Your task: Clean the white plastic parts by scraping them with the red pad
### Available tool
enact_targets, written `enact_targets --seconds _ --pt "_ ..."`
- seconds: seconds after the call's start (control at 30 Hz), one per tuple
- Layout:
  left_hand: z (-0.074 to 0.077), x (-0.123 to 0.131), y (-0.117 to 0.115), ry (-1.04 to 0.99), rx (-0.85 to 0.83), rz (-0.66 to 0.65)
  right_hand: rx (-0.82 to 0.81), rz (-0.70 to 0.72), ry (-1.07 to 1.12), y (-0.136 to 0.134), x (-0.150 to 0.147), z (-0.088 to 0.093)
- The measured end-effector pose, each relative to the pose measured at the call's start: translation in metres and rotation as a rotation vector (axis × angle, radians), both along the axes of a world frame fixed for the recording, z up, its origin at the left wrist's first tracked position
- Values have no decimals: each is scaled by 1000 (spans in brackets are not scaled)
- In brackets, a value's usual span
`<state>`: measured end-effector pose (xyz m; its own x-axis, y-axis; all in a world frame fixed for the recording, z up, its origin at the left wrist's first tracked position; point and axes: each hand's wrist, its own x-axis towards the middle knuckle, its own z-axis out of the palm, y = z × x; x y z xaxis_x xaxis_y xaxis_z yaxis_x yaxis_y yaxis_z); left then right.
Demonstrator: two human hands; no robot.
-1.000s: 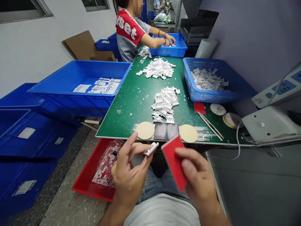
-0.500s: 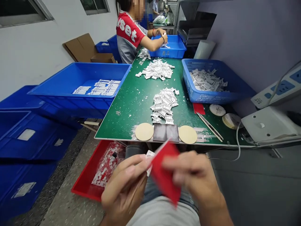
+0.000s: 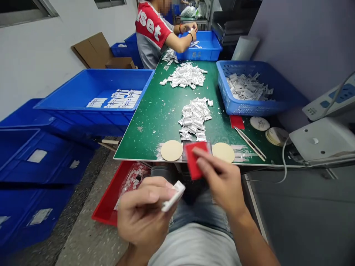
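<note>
Between thumb and fingers, my left hand (image 3: 146, 210) pinches a small white plastic part (image 3: 174, 195), tilted over my lap. My right hand (image 3: 222, 173) grips a flat red square sheet (image 3: 195, 159) by its edge. The sheet is held apart from the part, in front of a dark block (image 3: 209, 147) at the table edge and covering much of it. Cream round discs, one on the left (image 3: 171, 150) and one on the right (image 3: 223, 152), flank that block. Beyond them lies a heap of similar white parts (image 3: 195, 116).
The green table (image 3: 149, 127) bears another white heap (image 3: 187, 75), tweezers (image 3: 250, 143) and a perforated blue basket (image 3: 235, 107) of parts. At left is a blue bin (image 3: 69, 92) with parts in rows; below, a red tray (image 3: 107, 207). A co-worker (image 3: 155, 33) handles pieces at the far end.
My right hand has lifted the red sheet away from the white part, up toward the table edge. My left hand has turned the part, which now shows more fully.
</note>
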<state>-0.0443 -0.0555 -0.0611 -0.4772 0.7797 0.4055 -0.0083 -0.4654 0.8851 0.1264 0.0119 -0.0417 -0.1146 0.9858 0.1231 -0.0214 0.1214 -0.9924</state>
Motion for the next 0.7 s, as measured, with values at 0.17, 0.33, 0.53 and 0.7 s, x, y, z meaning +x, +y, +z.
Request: enact_targets --seconds 0.17,0.33,0.53,0.7 --pt "31 -6 9 -834 -365 -512 -139 -190 234 -4 4 -12" --pt "26 -2 13 -1009 -504 -563 -337 -115 581 -18 6 -6" --pt "6 6 17 -171 -62 -66 -417 113 735 -34 8 -3" --pt "22 1 11 -718 -376 -462 -324 95 708 -39 2 0"
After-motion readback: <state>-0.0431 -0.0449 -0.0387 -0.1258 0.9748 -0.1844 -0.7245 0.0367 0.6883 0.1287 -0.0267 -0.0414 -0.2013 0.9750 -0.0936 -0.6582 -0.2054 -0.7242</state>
